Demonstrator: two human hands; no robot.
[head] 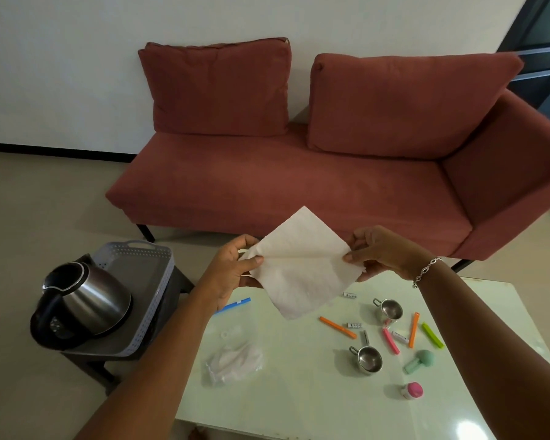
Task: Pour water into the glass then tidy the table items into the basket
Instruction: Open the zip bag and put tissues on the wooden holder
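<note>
Left hand [232,271] and right hand [381,252] each pinch the paper napkin [302,265]

Steel kettle [83,304] with black handle and base, upright in near end of grey perforated basket [159,274], at 9 o'clock off the table [299,395]. White paper napkin [302,268] held spread above table's far edge, pinched at its 9 o'clock corner by left hand [235,268] and at its 3 o'clock corner by right hand [385,252]. On table:
- clear zip bag [235,360] with blue strip, at 9 o'clock
- far steel cup [391,309] and near steel cup [369,360], at 3 o'clock
- left orange clip [337,327], right orange clip [414,330], pink clip [391,341], green clip [432,335], scattered round the cups
- mint mushroom-shaped piece [419,360] and pink-capped jar [411,391], at 4 o'clock
</note>
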